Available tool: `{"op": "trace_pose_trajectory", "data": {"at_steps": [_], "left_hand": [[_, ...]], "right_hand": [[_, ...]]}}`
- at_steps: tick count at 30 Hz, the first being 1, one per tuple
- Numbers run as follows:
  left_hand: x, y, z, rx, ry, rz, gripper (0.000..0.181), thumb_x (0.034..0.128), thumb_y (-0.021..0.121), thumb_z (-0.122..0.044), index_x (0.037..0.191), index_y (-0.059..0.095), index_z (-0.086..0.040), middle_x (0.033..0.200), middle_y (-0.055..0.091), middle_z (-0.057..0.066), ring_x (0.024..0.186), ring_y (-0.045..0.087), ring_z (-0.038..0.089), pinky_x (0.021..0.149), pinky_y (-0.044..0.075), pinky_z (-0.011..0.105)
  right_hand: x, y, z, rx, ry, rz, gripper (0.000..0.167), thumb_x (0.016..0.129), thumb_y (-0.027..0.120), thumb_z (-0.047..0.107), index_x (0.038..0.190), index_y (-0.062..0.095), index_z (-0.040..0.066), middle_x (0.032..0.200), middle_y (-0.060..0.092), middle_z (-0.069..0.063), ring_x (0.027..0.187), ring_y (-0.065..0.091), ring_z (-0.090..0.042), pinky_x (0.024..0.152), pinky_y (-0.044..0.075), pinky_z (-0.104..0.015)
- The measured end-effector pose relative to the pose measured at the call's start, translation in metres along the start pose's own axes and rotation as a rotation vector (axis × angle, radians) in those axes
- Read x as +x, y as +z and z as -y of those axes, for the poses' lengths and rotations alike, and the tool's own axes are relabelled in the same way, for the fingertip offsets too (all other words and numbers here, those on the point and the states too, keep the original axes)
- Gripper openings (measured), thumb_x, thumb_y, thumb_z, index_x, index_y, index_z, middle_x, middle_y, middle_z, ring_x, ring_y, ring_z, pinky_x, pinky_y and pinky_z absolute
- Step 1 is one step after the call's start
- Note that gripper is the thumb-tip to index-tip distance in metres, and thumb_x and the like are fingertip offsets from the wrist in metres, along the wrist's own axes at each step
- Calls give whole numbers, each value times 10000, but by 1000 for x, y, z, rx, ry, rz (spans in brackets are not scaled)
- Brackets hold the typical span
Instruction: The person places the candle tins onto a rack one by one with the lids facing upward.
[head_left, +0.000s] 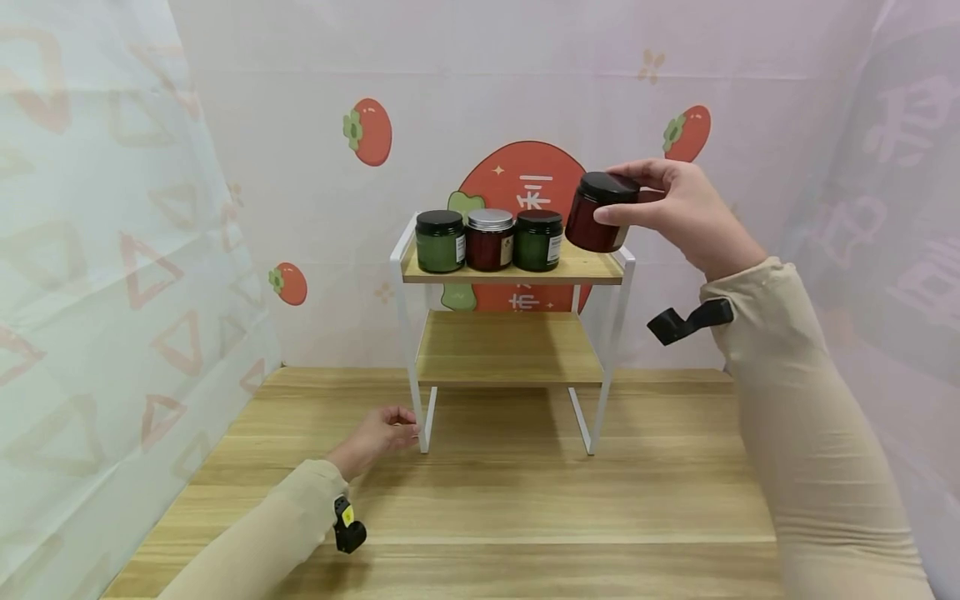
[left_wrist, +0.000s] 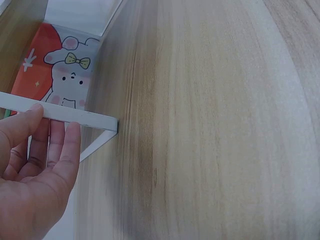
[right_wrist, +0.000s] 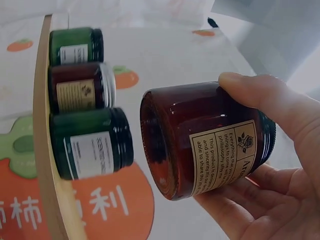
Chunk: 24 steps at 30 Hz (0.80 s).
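Note:
My right hand (head_left: 686,204) grips a dark red glass jar (head_left: 592,221) by its black-lidded end, thumb on the near side. The jar is tilted, just above the right end of the rack's top board (head_left: 585,265). In the right wrist view its tan label (right_wrist: 222,155) and its base show. Left of it on that board stand a green jar (head_left: 537,246) with a black lid, a red jar (head_left: 490,246) with a silver lid and another green jar (head_left: 440,250). Low down, my left hand (head_left: 381,437) holds the rack's white left front leg (left_wrist: 85,118) between thumb and fingers.
The two-tier rack has a lower wooden board (head_left: 510,350) and white legs standing on a wooden table (head_left: 525,517). Behind it hangs a pale backdrop (head_left: 285,150) with red fruit prints. Pale sheets also close off both sides.

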<state>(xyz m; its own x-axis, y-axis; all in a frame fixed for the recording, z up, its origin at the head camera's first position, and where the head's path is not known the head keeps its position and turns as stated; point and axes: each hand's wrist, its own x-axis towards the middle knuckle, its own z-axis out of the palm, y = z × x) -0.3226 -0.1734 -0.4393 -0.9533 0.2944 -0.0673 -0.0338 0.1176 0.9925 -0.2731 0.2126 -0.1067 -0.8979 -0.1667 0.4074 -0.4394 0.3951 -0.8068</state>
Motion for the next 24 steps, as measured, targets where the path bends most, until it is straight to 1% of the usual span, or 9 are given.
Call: {"op": "trace_pose_trajectory", "data": {"at_steps": [5, 9, 14, 20, 24], "left_hand": [[1, -1, 1, 11, -3, -4, 130, 935, 581, 10, 1037, 514, 53, 976, 566, 79, 938, 634, 193, 930, 569, 383], [0, 0, 1, 17, -10, -12, 128, 934, 582, 11, 1038, 516, 47, 976, 568, 77, 942, 637, 202, 946, 560, 410], [0, 1, 0, 18, -4, -8, 129, 933, 582, 17, 1035, 511, 54, 974, 570, 82, 949, 637, 214, 961, 548, 442], [0, 1, 0, 7, 3, -4, 132, 933, 580, 20, 1036, 506, 59, 975, 566, 78, 940, 633, 200, 950, 555, 431], [0, 1, 0, 9, 9, -4, 119, 932, 575, 29, 1026, 505, 52, 965, 562, 68, 937, 631, 199, 936, 565, 406]], "right_hand": [[9, -3, -5, -12, 1, -10, 525, 794, 806, 187, 1262, 580, 105, 1087, 639, 43, 958, 634, -108, 814, 494, -171], [14, -3, -10, -17, 14, -26, 550, 791, 810, 203, 1279, 577, 107, 1088, 633, 55, 978, 610, -106, 813, 489, -156], [19, -4, -15, -18, 29, -34, 566, 787, 813, 217, 1286, 571, 103, 1094, 632, 60, 1008, 595, -108, 828, 489, -149], [25, -3, -23, -16, 42, -18, 550, 789, 811, 207, 1270, 566, 103, 1102, 617, 57, 1020, 586, -109, 835, 482, -151], [30, -2, -28, -10, 31, -11, 526, 798, 802, 185, 1258, 565, 90, 1083, 624, 52, 1008, 589, -110, 832, 496, -146]]}}
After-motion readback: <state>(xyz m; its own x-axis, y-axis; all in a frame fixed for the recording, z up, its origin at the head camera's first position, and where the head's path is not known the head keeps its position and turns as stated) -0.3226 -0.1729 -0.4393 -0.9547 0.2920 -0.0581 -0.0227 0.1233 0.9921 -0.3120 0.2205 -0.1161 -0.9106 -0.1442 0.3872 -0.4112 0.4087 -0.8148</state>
